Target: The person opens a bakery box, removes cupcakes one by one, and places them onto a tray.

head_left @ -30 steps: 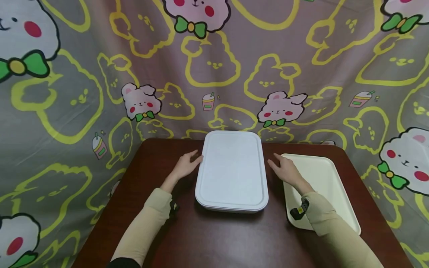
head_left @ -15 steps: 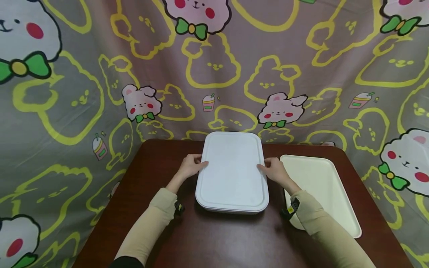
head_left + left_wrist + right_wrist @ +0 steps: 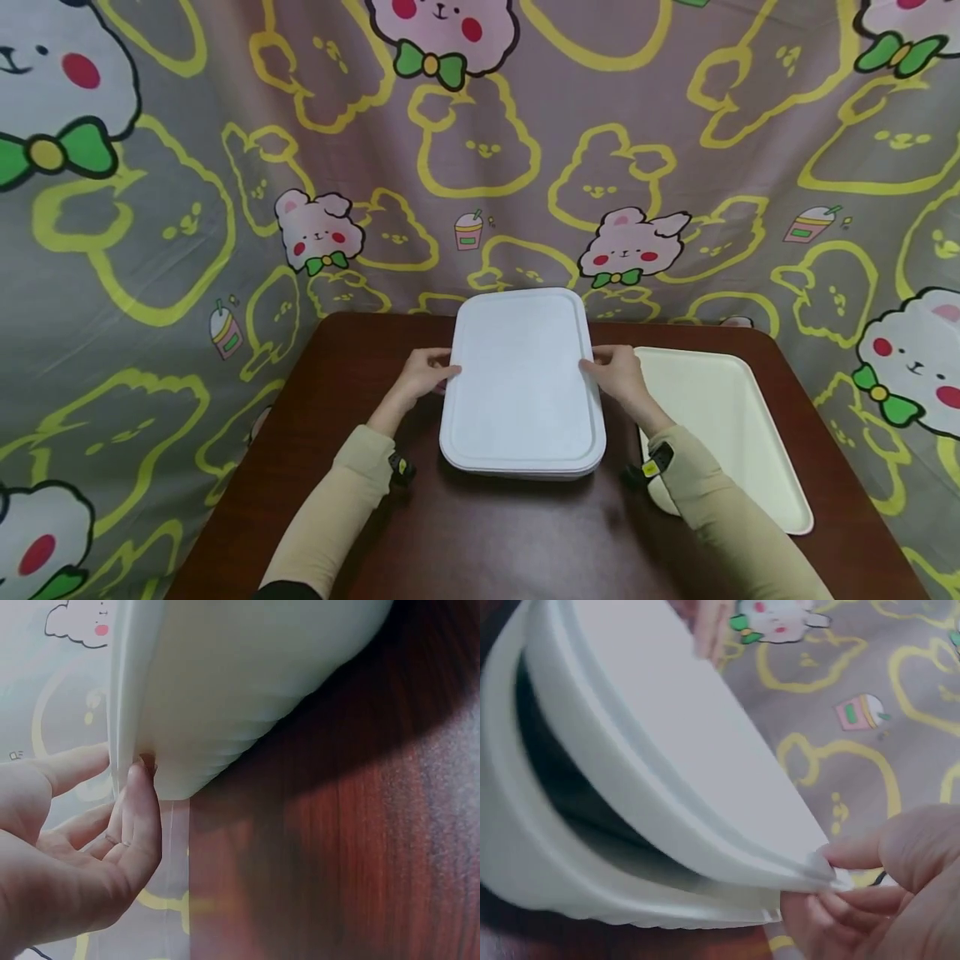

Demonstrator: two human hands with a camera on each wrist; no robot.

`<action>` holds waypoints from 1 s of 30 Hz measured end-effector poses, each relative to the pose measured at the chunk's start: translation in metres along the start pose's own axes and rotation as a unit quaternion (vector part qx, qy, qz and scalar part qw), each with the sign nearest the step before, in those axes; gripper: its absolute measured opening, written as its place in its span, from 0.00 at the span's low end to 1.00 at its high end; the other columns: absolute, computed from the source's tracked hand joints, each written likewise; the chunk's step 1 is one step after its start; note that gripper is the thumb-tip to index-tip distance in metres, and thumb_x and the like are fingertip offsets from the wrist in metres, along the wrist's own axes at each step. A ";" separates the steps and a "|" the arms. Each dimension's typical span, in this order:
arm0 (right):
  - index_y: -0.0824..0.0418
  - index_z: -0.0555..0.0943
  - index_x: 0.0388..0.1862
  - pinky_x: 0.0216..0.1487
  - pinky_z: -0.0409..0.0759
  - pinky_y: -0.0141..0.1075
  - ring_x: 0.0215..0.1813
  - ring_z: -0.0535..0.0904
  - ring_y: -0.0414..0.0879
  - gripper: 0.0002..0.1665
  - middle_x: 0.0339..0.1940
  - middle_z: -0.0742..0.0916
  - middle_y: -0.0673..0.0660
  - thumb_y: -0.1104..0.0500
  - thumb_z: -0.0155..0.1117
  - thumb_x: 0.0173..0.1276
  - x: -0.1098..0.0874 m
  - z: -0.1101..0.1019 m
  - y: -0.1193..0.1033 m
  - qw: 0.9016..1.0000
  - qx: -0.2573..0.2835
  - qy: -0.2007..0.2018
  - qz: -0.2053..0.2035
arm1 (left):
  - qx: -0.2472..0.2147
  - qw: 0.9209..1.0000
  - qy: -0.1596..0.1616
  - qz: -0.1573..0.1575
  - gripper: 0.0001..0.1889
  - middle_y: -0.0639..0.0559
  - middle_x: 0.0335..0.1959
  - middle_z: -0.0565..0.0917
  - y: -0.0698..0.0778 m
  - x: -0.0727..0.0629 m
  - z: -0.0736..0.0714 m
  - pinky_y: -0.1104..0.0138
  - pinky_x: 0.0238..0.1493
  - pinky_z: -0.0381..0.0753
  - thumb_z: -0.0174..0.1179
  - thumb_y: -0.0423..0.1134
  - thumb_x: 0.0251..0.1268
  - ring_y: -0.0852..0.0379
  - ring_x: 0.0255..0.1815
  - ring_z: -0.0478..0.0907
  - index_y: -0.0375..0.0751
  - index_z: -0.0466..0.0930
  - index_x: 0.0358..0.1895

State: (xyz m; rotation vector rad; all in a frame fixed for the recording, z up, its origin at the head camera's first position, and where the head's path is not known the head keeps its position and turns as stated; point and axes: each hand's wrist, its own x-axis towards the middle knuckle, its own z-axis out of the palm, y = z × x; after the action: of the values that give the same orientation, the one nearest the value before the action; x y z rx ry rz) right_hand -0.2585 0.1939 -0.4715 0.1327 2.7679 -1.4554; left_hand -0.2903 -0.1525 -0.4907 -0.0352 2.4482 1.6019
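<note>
A white rectangular lid (image 3: 521, 379) sits tilted over a white plastic box (image 3: 232, 682) with ridged sides, its far end raised in the head view. A dark gap shows between lid and box rim (image 3: 649, 881) in the right wrist view; the contents cannot be made out. My left hand (image 3: 422, 375) grips the lid's left edge, thumb on top, other fingers beneath in the left wrist view. On the opposite edge my right hand (image 3: 621, 377) pinches the lid between thumb and fingers.
To the right of the box lies a shallow cream tray (image 3: 723, 425), partly under my right forearm. Dark brown wooden table (image 3: 450, 542) supports both. A cartoon-patterned curtain (image 3: 480, 133) hangs close behind the table's far edge.
Both hands have come inward from beside the box and taken hold of the lid's edges. The lid's far end has since risen slightly off the box. The tray has stayed put.
</note>
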 end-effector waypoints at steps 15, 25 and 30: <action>0.67 0.70 0.71 0.40 0.88 0.39 0.38 0.87 0.42 0.34 0.56 0.86 0.67 0.56 0.66 0.71 0.011 -0.013 0.001 0.976 0.158 -0.123 0.087 | -0.057 0.997 -0.002 -0.045 0.28 0.51 0.26 0.80 0.000 -0.001 -0.018 0.59 0.42 0.89 0.69 0.38 0.61 0.60 0.25 0.82 0.39 0.76 0.66; 0.67 0.68 0.73 0.38 0.88 0.35 0.35 0.86 0.40 0.36 0.44 0.89 0.58 0.55 0.67 0.70 0.012 -0.006 -0.013 0.972 0.165 -0.145 0.085 | -0.108 0.992 -0.050 -0.043 0.31 0.53 0.32 0.89 -0.005 -0.004 -0.051 0.67 0.37 0.87 0.68 0.36 0.63 0.59 0.32 0.87 0.37 0.72 0.70; 0.66 0.72 0.70 0.43 0.89 0.39 0.36 0.87 0.42 0.34 0.52 0.87 0.66 0.56 0.68 0.69 0.012 0.011 -0.026 0.972 0.158 -0.146 0.097 | -0.105 0.993 -0.045 -0.035 0.32 0.54 0.33 0.89 -0.010 -0.012 -0.070 0.68 0.37 0.88 0.67 0.35 0.64 0.60 0.32 0.87 0.33 0.69 0.71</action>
State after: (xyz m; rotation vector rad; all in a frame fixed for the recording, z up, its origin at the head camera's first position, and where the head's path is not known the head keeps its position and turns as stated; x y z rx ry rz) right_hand -0.2733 0.1713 -0.4567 0.1702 2.2139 -1.6939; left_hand -0.2889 -0.2210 -0.4705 -0.0784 2.1783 1.7828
